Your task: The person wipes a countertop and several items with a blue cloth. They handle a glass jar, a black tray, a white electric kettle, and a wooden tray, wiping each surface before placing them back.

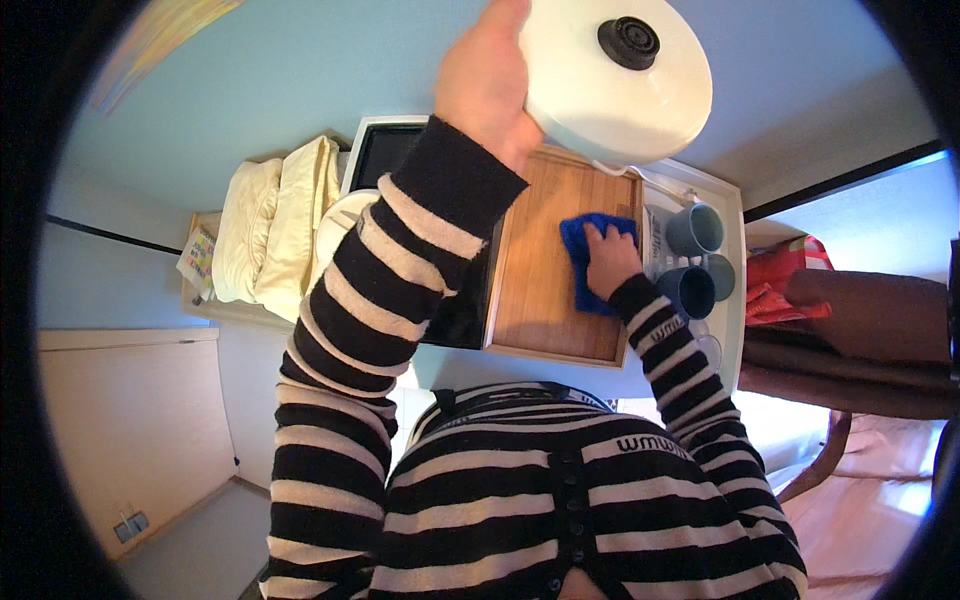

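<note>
High up at the top, my left hand (pixel 487 82) grips a white electric kettle (pixel 615 97), its round underside with a black socket facing the camera. The fingers and most of the handle are hidden. Below it lies a wooden tray (pixel 536 262) with raised edges. My right hand (pixel 613 259) rests on a folded blue cloth (pixel 589 296) at the tray's right side, fingers pressed onto it. A white cable (pixel 652 180) runs behind the tray.
Several blue-green cups (pixel 695 229) stand on a white tray (pixel 731 225) at the right. Black trays (pixel 457 322) lie left of the wooden one, partly under my left sleeve. Cream folded cushions or fabric (pixel 292 225) sit farther left. A brown chair back (pixel 862 337) is at the right.
</note>
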### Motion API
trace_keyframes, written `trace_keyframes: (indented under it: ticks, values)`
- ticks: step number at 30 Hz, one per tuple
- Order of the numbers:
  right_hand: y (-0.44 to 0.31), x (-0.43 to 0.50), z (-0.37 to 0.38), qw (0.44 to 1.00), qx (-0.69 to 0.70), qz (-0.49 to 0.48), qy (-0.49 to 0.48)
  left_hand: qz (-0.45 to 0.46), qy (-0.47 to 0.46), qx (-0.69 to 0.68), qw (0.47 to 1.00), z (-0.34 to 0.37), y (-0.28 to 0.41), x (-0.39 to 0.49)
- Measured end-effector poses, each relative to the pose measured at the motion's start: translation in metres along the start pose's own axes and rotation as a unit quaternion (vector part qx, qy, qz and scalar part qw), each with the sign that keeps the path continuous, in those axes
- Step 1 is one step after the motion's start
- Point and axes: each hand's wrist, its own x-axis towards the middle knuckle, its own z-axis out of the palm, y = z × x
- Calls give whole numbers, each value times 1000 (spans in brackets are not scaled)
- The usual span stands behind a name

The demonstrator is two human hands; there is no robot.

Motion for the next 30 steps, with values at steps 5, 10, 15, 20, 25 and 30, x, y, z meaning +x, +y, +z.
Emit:
trace_keyframes:
  ticks: [5, 10, 15, 20, 25, 30]
  values:
    - [-29, -43, -10, 997, 50, -57, -22, -13, 24, 15, 1000, -5, -6, -12]
    - [-19, -52, -46, 945, 296, -63, 124, -38, 75, -41, 996, -18, -13, -18]
    - [-9, -61, -81, 905, 395, -66, 145, -42, 69, -107, 991, -29, -20, -35]
    - [-29, -68, -90, 798, 597, -74, 21, -53, 68, -205, 975, -39, -23, -57]
    - [-51, -67, -106, 438, 894, -99, -14, -16, 39, -240, 970, -41, -30, -70]
    - [-61, -79, -133, 453, 870, -185, 65, -44, -33, -319, 946, -40, -35, -82]
